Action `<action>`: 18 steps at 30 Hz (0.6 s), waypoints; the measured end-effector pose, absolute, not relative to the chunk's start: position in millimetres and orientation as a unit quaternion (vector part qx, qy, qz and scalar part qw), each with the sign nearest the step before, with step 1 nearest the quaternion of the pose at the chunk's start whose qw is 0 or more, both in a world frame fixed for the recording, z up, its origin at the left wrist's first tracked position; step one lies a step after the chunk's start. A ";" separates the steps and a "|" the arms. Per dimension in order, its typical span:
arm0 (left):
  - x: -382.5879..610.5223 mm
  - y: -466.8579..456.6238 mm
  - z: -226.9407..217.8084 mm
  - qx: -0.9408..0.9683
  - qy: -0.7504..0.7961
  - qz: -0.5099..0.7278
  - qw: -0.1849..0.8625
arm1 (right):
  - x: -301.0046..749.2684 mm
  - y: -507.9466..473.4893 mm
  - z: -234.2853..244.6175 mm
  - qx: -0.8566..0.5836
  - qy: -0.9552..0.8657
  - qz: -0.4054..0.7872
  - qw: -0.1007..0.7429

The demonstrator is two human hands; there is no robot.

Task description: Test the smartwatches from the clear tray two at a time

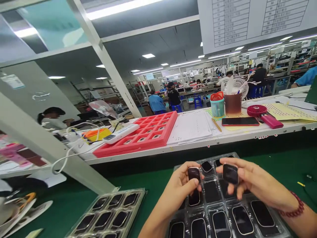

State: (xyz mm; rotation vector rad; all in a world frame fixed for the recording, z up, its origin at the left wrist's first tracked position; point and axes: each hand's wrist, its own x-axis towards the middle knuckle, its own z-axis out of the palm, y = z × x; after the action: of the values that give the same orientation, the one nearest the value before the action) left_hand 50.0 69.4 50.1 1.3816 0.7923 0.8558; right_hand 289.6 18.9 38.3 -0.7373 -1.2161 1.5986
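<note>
My left grip is closed on a small black device, with the thumb across its lower edge and the fingers behind it. My right grip pinches a second black device between thumb and fingertips. Both are held just above a clear plastic tray, whose pockets carry more of the same devices, and the tray lies on the green tabletop.

Each device looks light and stiff, but the glossy face and rounded corners could let it slide through the fingers, so a firm hold matters. I'd take it by the side edges and keep my fingertips off the face, which looks easy to smudge or scratch. A knock against the tray's stiff walls could mark it too.

A second clear tray of devices lies to my left, and a red foam tray sits farther off on the raised shelf.
</note>
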 end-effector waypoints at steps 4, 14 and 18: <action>52.1 65.8 52.5 0.603 0.355 0.360 0.617 | 292.7 43.6 34.3 -0.371 -0.555 0.573 0.475; 53.3 68.1 42.8 0.630 0.321 0.374 0.601 | 292.6 43.4 22.7 -0.380 -0.615 0.531 0.441; 44.6 60.0 51.8 0.609 0.272 0.367 0.648 | 296.6 30.8 22.6 -0.350 -0.600 0.563 0.449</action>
State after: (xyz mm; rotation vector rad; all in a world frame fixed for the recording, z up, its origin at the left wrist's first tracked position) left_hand 44.6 60.0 51.8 1.3857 0.6182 0.8350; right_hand 296.6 30.8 22.6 -0.8661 -1.4832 1.3923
